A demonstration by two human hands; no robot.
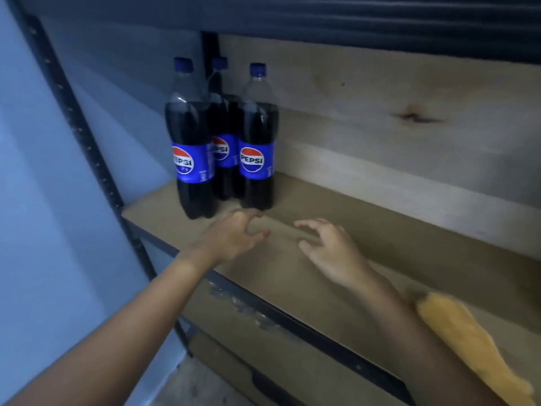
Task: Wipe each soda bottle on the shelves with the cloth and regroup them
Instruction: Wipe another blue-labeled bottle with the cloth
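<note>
Three Pepsi bottles with blue caps and blue labels stand grouped at the left end of the shelf board [380, 235]: a front-left bottle [191, 148], a front-right bottle [257, 142] and a back bottle [223, 136] half hidden between them. My left hand [234, 235] hovers just in front of the bottles, fingers loosely curled, holding nothing. My right hand [328, 247] hovers beside it to the right, fingers also loosely curled and empty. An orange cloth [468, 341] lies on the shelf at the lower right, beside my right forearm.
A dark metal upright [87, 148] and front rail [292, 315] frame the shelf. A pale wooden back panel [380, 112] closes the rear. Another shelf's dark underside [322, 16] hangs above. A blue wall [44, 200] is at the left. A lower shelf [263, 361] shows below.
</note>
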